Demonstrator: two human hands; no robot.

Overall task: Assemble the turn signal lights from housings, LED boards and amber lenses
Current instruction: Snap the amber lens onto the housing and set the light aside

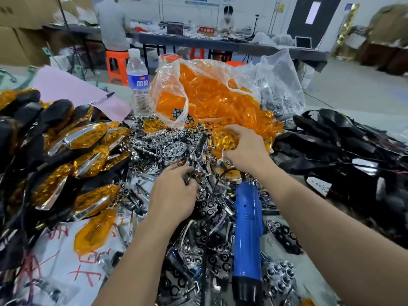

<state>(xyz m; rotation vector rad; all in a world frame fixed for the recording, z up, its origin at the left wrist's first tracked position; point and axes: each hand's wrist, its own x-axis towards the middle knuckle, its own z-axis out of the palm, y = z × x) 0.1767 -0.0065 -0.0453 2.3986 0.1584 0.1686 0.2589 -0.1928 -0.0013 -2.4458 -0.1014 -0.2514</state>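
My right hand [245, 149] grips an amber lens [223, 139] at the foot of a clear bag of amber lenses [205, 93]. My left hand [174, 193] lies palm down in the pile of chrome reflector parts [174, 146], its fingers curled into small dark pieces; what they hold is hidden. Finished lights with amber lenses [88, 138] are stacked at the left. Black housings with wires [344, 146] are heaped at the right.
A blue electric screwdriver [248, 235] lies among the parts between my forearms. A water bottle [138, 82] stands behind the pile beside a pink sheet with a pen [101, 98]. A loose amber lens [95, 233] lies at the lower left. Two people work at a far table.
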